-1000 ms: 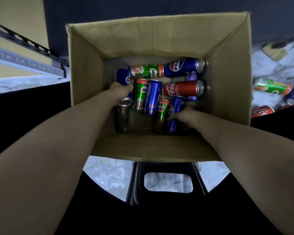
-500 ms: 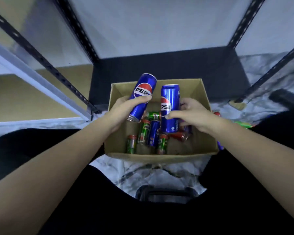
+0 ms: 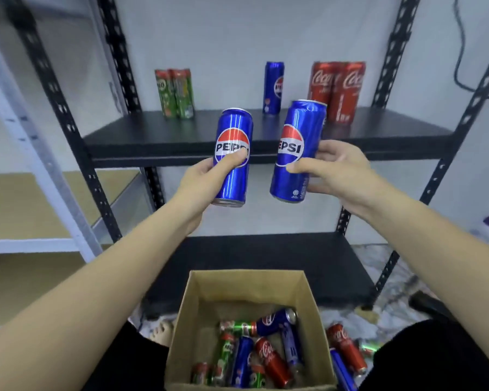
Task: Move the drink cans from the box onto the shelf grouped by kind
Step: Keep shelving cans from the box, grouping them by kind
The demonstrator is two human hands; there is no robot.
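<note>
- Cans in transit: the left hand [image 3: 206,176] wraps its fingers and thumb round one blue can [image 3: 232,156], and the right hand [image 3: 336,170] pinches a second blue can [image 3: 297,150] between thumb and fingers; both are held in the air in front of the shelf [image 3: 181,136].
- Tilt: the right-hand can leans (thumb low on its body), so it may slip or land on its edge and topple.
- Grouping: a lone blue can [image 3: 273,87] stands between the green cans [image 3: 175,93] and red cans [image 3: 338,90]; a careless reach could knock the red ones.
- Box [image 3: 316,309]: mixed cans remain inside; more lie beside it.
</note>
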